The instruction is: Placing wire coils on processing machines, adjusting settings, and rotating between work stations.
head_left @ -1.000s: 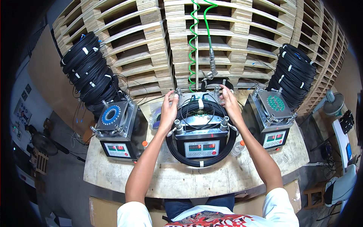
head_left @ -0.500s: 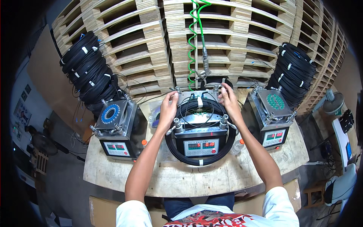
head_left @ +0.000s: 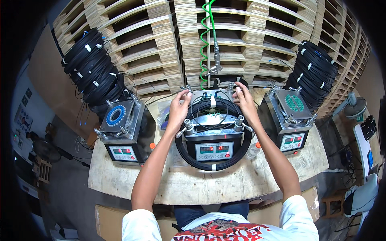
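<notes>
A black polishing machine [head_left: 217,138] with a steel top and a lit red-and-green display stands in front of me. A black cable coil [head_left: 213,164] hangs around its front, its upper part lying over the top plate. Small green-ended connectors [head_left: 212,111] show in the plate under the cable loops. My left hand [head_left: 179,109] has its fingers closed at the rear left clamp knob [head_left: 188,88]. At the rear right clamp knob [head_left: 230,86], my right hand [head_left: 245,103] has its thumb and fingers around the knob's side. Fingertips partly hide both knobs.
Similar machines flank this one, one with a blue connector ring [head_left: 116,116], the other with green connectors [head_left: 294,103]. Cable coils are stacked behind at left [head_left: 90,66] and right [head_left: 315,70]. An orange-capped bottle [head_left: 253,150] stands beside the machine. A green coiled air hose [head_left: 204,52] hangs before wooden pallets [head_left: 146,46].
My hands stay at the rear knobs, with only small finger shifts. The red readout on the middle machine's display has changed. The whole view has tilted slightly.
</notes>
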`<state>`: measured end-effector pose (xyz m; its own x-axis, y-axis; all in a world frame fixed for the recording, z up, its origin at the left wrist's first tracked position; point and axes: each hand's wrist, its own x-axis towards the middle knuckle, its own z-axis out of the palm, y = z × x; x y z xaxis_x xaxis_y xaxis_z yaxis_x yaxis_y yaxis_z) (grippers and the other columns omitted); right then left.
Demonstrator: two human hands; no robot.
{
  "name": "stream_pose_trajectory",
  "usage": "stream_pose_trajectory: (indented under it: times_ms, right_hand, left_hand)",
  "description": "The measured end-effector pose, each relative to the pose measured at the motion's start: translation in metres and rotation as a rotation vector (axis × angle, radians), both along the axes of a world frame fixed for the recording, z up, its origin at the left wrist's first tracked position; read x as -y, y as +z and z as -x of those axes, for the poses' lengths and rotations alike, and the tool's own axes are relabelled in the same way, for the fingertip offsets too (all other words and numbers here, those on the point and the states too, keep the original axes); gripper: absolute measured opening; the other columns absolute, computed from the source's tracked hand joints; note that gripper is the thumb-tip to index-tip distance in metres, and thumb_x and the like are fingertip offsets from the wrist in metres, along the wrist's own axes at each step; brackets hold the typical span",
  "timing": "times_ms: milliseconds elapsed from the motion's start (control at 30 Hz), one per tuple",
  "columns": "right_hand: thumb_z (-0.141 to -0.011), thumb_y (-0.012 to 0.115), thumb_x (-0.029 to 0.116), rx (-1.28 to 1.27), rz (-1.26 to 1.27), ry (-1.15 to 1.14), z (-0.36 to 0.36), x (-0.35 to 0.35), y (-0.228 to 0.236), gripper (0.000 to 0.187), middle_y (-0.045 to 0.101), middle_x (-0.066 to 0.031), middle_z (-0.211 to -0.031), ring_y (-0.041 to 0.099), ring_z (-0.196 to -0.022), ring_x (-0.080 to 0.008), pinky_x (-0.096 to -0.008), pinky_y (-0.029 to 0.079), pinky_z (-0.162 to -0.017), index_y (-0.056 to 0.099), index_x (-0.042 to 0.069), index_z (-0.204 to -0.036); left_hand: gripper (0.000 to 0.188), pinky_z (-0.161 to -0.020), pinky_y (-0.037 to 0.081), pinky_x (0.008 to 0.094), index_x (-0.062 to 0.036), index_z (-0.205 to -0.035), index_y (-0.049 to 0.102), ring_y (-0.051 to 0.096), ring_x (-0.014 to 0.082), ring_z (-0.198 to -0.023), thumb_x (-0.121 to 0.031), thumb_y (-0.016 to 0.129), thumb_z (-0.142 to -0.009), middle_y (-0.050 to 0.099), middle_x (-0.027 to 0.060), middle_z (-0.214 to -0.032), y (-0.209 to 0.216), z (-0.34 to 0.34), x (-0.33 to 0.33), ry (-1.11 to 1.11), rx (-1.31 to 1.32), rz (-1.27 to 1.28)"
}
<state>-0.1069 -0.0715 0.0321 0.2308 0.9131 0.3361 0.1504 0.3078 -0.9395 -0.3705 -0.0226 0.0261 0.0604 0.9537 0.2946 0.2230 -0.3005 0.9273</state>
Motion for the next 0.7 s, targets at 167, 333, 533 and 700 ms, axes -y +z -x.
stream_pose_trajectory:
  times_ms: [167, 333, 533, 700]
  right_hand:
    - [-0.105, 0.05, 0.041, 0.076, 0.034, -0.031, 0.0006, -0.0004, -0.0001, 0.049, 0.06, -0.0061, -0.1, 0.058, -0.086, -0.0119, -0.0265, 0.049, -0.077, 0.052, 0.007, -0.14]
    - [-0.105, 0.05, 0.041, 0.103, 0.022, -0.058, 0.0001, -0.0028, -0.0015, 0.05, 0.06, -0.0069, -0.104, 0.059, -0.091, -0.0129, -0.0274, 0.05, -0.079, 0.052, 0.005, -0.14]
    - [-0.105, 0.051, 0.039, 0.115, 0.027, -0.027, -0.0026, -0.0031, -0.0034, 0.047, 0.06, -0.0068, -0.104, 0.06, -0.093, -0.0131, -0.0287, 0.051, -0.081, 0.052, 0.008, -0.14]
    - [-0.105, 0.053, 0.037, 0.019, 0.032, -0.021, 0.0016, 0.0011, -0.0011, 0.045, 0.06, -0.0058, -0.098, 0.059, -0.088, -0.0115, -0.0268, 0.05, -0.08, 0.051, 0.008, -0.139]
  left_hand:
    - [0.047, -0.086, 0.046, 0.0282, -0.0048, -0.13, 0.063, 0.059, 0.0138, -0.091, -0.039, 0.065, -0.098, 0.064, 0.0057, -0.096, 0.0009, 0.0008, 0.0022, -0.028, 0.007, -0.039]
    - [0.054, -0.088, 0.045, 0.0283, -0.006, -0.139, 0.055, 0.058, 0.0141, -0.094, -0.04, 0.064, -0.098, 0.063, 0.0056, -0.097, -0.0024, 0.0028, -0.0007, -0.016, 0.039, 0.001]
    - [0.061, -0.089, 0.045, 0.0296, -0.0076, -0.145, 0.047, 0.058, 0.0155, -0.094, -0.042, 0.064, -0.098, 0.062, 0.0071, -0.101, -0.0014, 0.002, -0.0001, -0.018, 0.032, 0.042]
    - [0.077, -0.09, 0.045, 0.0309, -0.0058, -0.156, 0.031, 0.058, 0.017, -0.095, -0.045, 0.062, -0.099, 0.062, 0.0086, -0.104, -0.0009, 0.001, 0.0008, -0.019, 0.033, 0.064]
